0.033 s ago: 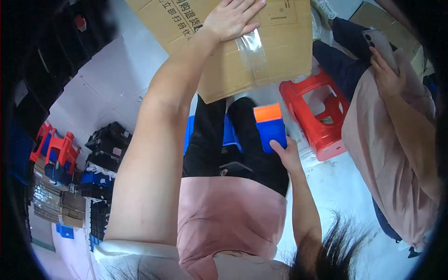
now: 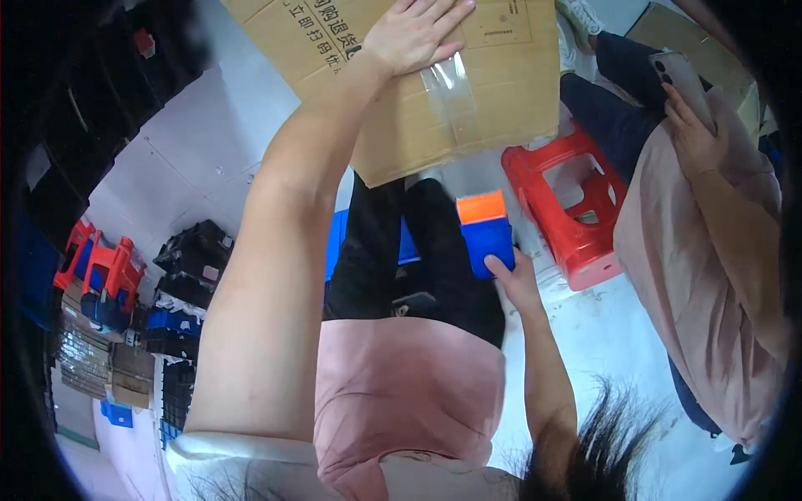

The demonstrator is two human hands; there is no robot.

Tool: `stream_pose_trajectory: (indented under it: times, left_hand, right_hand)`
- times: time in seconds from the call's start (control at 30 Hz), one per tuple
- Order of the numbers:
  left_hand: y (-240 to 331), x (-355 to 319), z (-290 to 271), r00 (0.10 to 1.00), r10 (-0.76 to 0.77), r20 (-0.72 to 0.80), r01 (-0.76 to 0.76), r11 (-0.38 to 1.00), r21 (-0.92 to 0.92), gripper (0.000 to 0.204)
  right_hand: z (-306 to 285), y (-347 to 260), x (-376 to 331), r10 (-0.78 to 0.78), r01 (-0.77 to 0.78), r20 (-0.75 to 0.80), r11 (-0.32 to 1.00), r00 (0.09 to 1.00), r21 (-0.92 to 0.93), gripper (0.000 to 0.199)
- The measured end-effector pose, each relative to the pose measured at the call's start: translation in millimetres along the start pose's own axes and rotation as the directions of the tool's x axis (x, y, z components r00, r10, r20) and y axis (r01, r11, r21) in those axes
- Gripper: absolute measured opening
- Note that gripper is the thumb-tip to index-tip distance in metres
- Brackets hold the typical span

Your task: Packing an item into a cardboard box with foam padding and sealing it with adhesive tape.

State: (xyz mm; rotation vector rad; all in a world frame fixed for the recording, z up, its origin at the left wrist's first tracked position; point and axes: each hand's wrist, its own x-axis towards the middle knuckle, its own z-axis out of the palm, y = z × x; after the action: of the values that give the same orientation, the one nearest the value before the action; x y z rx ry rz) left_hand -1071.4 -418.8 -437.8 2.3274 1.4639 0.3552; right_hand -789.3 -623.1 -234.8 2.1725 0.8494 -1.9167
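My left hand (image 2: 418, 37) lies flat on a brown cardboard box (image 2: 510, 92), with its fingers outstretched. Beside that palm, a strip of clear tape (image 2: 451, 92) runs over the box and down toward its near edge. Below the box and to the right, my right hand (image 2: 520, 280) grips a blue tape dispenser (image 2: 487, 242) with an orange front end. The thumb presses on its near side; the other fingers are mostly hidden. The dispenser is held over my right thigh, apart from the box.
A red plastic stool (image 2: 576, 242) stands right of the dispenser. Farther right, another person holds a phone (image 2: 681, 79). Blue plastic (image 2: 337, 242) shows beside my legs. At the left are red stools (image 2: 113, 271), black crates (image 2: 194, 259) and stacked cartons (image 2: 129, 367).
My right hand and the tape dispenser have shifted very slightly down and to the right. My left hand stays flat on the box.
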Motion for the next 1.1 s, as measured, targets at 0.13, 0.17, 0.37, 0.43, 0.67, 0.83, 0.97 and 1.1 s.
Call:
stream_pose_trajectory:
  times: [0.13,0.17,0.37,0.43,0.67,0.83,0.97,1.1]
  left_hand:
    - [3,2,-4,1.0,0.019,0.003,-0.019,0.999,0.038,0.066]
    - [4,2,-6,1.0,0.021,0.014,-0.021,0.999,0.045,0.066]
    - [1,-5,-12,0.997,0.066,0.046,-0.071,0.989,0.128,0.066]
    - [14,-12,-7,0.997,0.039,0.061,-0.047,0.988,0.147,0.066]
    - [62,-29,8,0.979,0.182,0.095,-0.191,0.977,0.097,0.069]
    - [58,-34,16,0.965,0.233,0.117,-0.248,0.959,0.137,0.072]
    - [62,-35,19,0.967,0.227,0.113,-0.244,0.954,0.173,0.073]
    - [80,-48,28,0.95,0.289,0.119,-0.299,0.951,0.079,0.076]
  right_hand:
    - [-2,19,6,-0.037,0.034,0.038,0.996,0.999,0.08,0.032]
    - [0,19,8,-0.057,0.051,0.048,0.991,0.997,0.12,0.032]
    - [-6,18,3,-0.064,0.059,0.05,0.992,0.997,0.111,0.034]
    - [-11,11,-6,-0.134,0.131,0.028,0.987,0.991,0.096,0.034]
    - [4,41,26,-0.152,0.148,0.025,0.98,0.988,0.131,0.033]
    - [3,88,11,-0.183,0.183,0.003,0.982,0.983,0.043,0.033]
    - [3,126,9,-0.205,0.204,-0.02,0.979,0.979,-0.024,0.037]
    - [8,113,39,-0.183,0.183,-0.02,0.983,0.983,-0.001,0.039]
